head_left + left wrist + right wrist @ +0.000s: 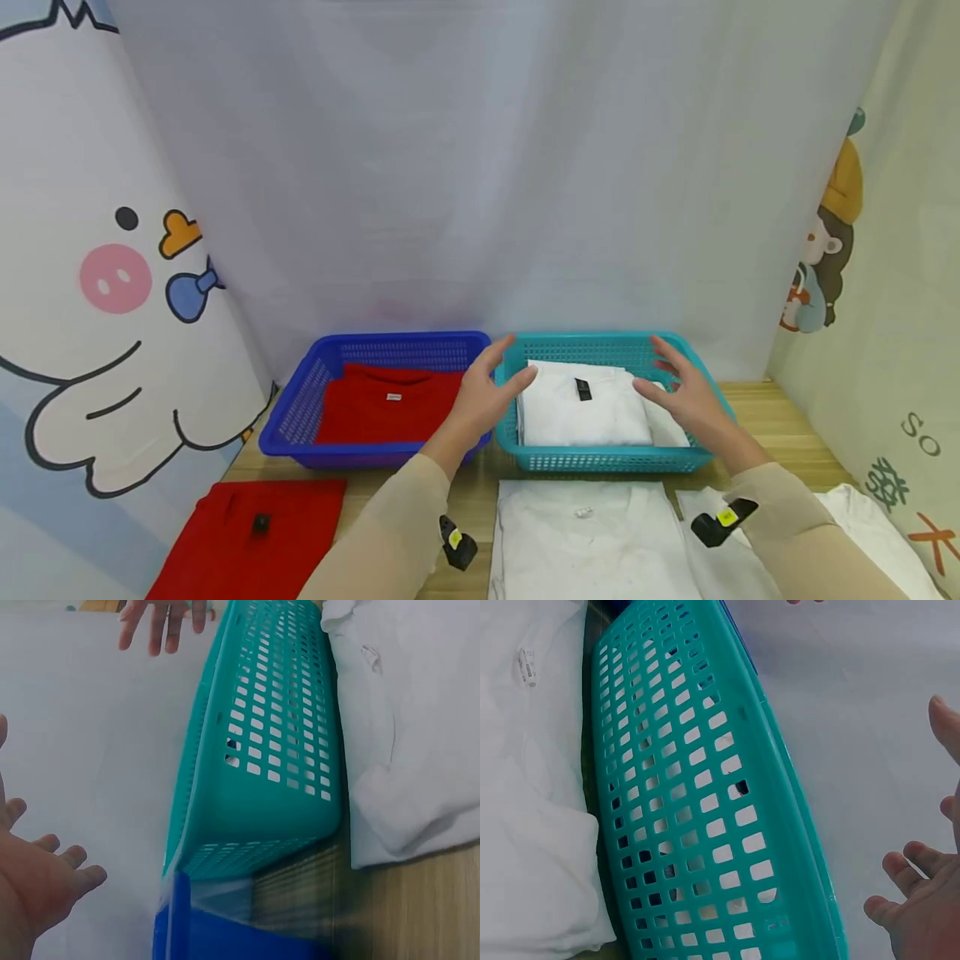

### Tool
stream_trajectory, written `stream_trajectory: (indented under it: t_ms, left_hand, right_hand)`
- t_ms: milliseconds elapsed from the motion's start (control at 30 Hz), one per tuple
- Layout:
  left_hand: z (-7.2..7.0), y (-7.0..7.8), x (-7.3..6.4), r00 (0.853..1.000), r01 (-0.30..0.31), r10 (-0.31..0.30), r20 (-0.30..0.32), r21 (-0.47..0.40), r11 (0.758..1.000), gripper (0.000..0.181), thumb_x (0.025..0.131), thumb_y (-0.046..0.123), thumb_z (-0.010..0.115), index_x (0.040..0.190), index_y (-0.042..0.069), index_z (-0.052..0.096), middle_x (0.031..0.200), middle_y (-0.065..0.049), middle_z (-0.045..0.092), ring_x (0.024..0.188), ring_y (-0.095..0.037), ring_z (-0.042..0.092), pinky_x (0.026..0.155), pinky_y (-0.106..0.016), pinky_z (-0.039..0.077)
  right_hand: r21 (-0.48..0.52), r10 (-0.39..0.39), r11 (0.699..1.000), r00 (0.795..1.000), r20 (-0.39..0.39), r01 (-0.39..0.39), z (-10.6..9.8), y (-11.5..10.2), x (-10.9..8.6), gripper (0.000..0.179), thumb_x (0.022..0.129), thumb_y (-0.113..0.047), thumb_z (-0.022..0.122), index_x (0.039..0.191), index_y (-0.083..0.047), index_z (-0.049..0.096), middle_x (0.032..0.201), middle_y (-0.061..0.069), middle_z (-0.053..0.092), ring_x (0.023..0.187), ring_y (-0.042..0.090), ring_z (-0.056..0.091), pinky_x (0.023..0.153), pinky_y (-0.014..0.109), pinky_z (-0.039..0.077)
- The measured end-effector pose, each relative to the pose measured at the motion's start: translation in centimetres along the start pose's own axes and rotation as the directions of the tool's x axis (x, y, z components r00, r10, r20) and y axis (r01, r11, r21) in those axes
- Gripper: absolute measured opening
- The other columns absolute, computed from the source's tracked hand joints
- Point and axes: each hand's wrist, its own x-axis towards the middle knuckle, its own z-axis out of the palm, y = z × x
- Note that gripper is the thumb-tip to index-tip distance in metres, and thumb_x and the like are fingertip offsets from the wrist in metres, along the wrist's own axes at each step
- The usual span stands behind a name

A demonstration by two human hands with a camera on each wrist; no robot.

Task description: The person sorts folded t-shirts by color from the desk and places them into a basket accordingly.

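Observation:
Both hands hover above the teal basket (600, 460), holding nothing. At its left end is my left hand (483, 392), fingers spread and thumb apart; the left wrist view shows the same loose fingers. Toward the basket's right side my right hand (692, 400) faces it, its fingers relaxed and parted. Between them, inside the basket, lies a folded white shirt (592, 417) with a black neck label, and more white cloth (666, 425) sits beside it. In the right wrist view the basket's perforated side (682, 772) stands close to my fingers.
A blue basket (337, 454) with a folded red shirt (390, 408) stands left of the teal one. In front lie another red shirt (255, 533), a folded white shirt (588, 542) and more white clothing (870, 525) on the wooden table (780, 425). A pale curtain (480, 167) hangs behind.

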Motion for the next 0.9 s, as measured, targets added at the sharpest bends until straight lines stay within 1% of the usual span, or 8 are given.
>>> stream_trajectory:
  t_ms: [200,400,500,567,667,767,833,900]
  left_hand:
    - [-2.2,1.0,-3.2,0.993,-0.104,0.095,0.065,0.151,0.983,0.076,0.087,0.056,0.061,0.151,0.035,0.028,0.158,0.004,0.022,0.144,-0.024,0.020,0.107,-0.063,0.026]
    - [-3.8,1.4,-7.3,0.977,-0.201,0.169,0.128,0.297,0.934,0.083,0.083,0.056,0.064,0.153,0.035,0.023,0.159,0.003,0.018,0.145,-0.025,0.017,0.103,-0.065,0.030]
    - [-4.2,1.1,-9.4,0.970,-0.230,0.180,0.161,0.386,0.894,0.088,0.080,0.056,0.068,0.153,0.036,0.022,0.159,0.002,0.017,0.145,-0.026,0.014,0.103,-0.066,0.030]
    - [-4.4,0.7,-10.6,0.966,-0.253,0.195,0.171,0.453,0.855,0.092,0.077,0.057,0.071,0.153,0.035,0.023,0.159,-0.001,0.019,0.145,-0.029,0.015,0.103,-0.067,0.027]
    - [-4.5,0.0,-12.3,0.967,-0.253,0.183,0.177,0.575,0.778,0.098,0.072,0.064,0.071,0.152,0.036,0.024,0.158,-0.004,0.023,0.144,-0.033,0.019,0.103,-0.069,0.025]
    - [-4.4,-0.8,-13.7,0.969,-0.243,0.144,0.201,0.671,0.701,0.101,0.069,0.075,0.064,0.152,0.037,0.022,0.158,-0.005,0.023,0.143,-0.036,0.019,0.102,-0.071,0.024]
    - [-4.3,-1.1,-14.5,0.968,-0.240,0.114,0.223,0.696,0.677,0.102,0.068,0.080,0.060,0.153,0.038,0.021,0.159,-0.004,0.020,0.144,-0.037,0.017,0.101,-0.072,0.023]
    - [-4.3,-1.4,-15.1,0.966,-0.239,0.092,0.241,0.703,0.669,0.102,0.068,0.083,0.055,0.152,0.038,0.021,0.159,-0.005,0.018,0.144,-0.038,0.014,0.101,-0.073,0.021]
  right_hand:
    - [-0.065,-0.057,0.996,0.998,0.031,0.059,-1.1,-1.4,-3.0,0.079,0.095,-0.027,0.062,0.156,-0.025,0.011,0.159,0.013,0.016,0.139,0.043,0.022,0.101,0.072,0.020]
    - [-0.139,-0.101,0.985,0.994,0.036,0.105,-1.7,-2.4,-6.2,0.084,0.090,-0.023,0.068,0.155,-0.029,0.014,0.157,0.014,0.021,0.138,0.044,0.024,0.095,0.076,0.023]
    - [-0.177,-0.113,0.977,0.993,0.044,0.119,-1.7,-2.7,-8.0,0.087,0.087,-0.022,0.071,0.154,-0.031,0.016,0.157,0.012,0.022,0.137,0.046,0.024,0.092,0.076,0.026]
    - [-0.196,-0.116,0.973,0.992,0.046,0.123,-1.6,-2.8,-9.2,0.089,0.085,-0.022,0.074,0.154,-0.032,0.018,0.157,0.010,0.023,0.137,0.047,0.025,0.091,0.076,0.028]
    - [-0.218,-0.110,0.969,0.993,0.045,0.118,-1.3,-2.8,-11.0,0.092,0.082,-0.023,0.077,0.153,-0.034,0.019,0.157,0.007,0.024,0.137,0.046,0.025,0.090,0.074,0.030]
    - [-0.242,-0.109,0.963,0.993,0.047,0.117,-0.8,-2.7,-12.5,0.094,0.080,-0.026,0.079,0.153,-0.033,0.020,0.156,0.005,0.025,0.137,0.043,0.025,0.091,0.071,0.032]
    - [-0.267,-0.110,0.956,0.993,0.051,0.119,-0.5,-2.6,-13.5,0.095,0.079,-0.030,0.080,0.153,-0.032,0.021,0.157,0.005,0.024,0.137,0.043,0.024,0.090,0.072,0.033]
    - [-0.297,-0.117,0.946,0.992,0.050,0.127,0.0,-2.6,-14.3,0.096,0.078,-0.033,0.081,0.153,-0.031,0.022,0.157,0.005,0.023,0.138,0.043,0.023,0.087,0.072,0.034]
